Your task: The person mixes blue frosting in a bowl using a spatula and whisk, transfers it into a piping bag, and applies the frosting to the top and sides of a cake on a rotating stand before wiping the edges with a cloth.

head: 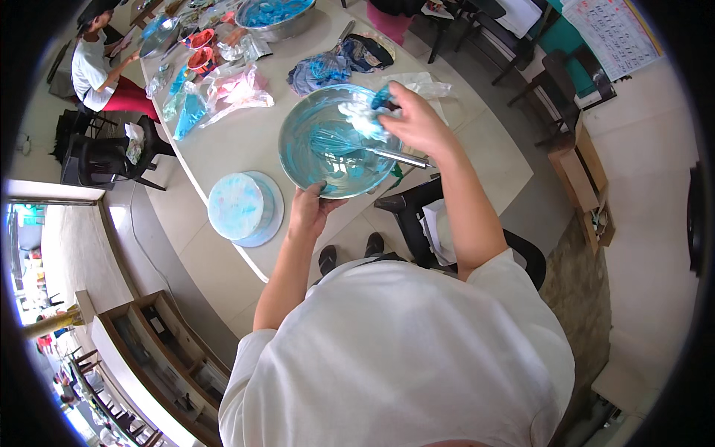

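Observation:
A metal mixing bowl (pixel 290 151), smeared inside with blue frosting, stands tilted near the table's edge. My left hand (pixel 314 209) grips its near rim, thumb over the edge. A wire whisk (pixel 338 139) lies in the bowl, its metal handle crossing the right rim. Over the far right of the bowl, my right hand (pixel 410 120) pinches a crumpled white wad (pixel 363 118) with blue stains; whether it is plastic, tissue or cloth is unclear. To the left of the bowl, a round cake (pixel 237 207) with pale blue and white frosting sits on a round board (pixel 273 215).
Blue-stained cloths (pixel 318 72) and plastic bags (pixel 240 89) lie farther up the table (pixel 313 223). Beyond them stand red tubs (pixel 201 58) and another metal bowl (pixel 279 28). A black chair (pixel 413 209) is at my right. A person (pixel 100 67) works at the far left.

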Tool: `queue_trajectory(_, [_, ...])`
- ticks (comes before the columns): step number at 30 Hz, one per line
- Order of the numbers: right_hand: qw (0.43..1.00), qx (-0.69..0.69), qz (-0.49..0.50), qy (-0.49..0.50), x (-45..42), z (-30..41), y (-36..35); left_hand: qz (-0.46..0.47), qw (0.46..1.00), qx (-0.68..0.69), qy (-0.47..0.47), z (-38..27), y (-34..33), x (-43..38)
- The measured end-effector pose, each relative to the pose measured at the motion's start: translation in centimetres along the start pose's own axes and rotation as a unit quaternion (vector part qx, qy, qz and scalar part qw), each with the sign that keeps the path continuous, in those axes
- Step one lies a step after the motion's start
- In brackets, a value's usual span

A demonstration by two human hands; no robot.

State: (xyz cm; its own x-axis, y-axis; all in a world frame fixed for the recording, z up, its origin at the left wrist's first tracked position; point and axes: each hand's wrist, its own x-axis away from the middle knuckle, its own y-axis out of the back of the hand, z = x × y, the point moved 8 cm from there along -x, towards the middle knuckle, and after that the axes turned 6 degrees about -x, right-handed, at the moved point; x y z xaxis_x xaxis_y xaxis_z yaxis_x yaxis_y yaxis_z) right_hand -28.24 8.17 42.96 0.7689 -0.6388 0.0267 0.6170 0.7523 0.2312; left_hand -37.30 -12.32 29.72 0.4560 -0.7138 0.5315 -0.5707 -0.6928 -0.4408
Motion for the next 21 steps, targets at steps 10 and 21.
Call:
queue_trajectory(10, [0.987,-0.098,-0.052,0.114,-1.8,2.8,0.1,-0.022,0.999,0.036,-0.015,-1.4,2.6,0.4])
queue_trajectory(21, [0.924,-0.259,-0.272,-0.067,3.2,-13.1,8.3,-0.082,0.984,0.119,-0.101,-7.7,7.5,1.1])
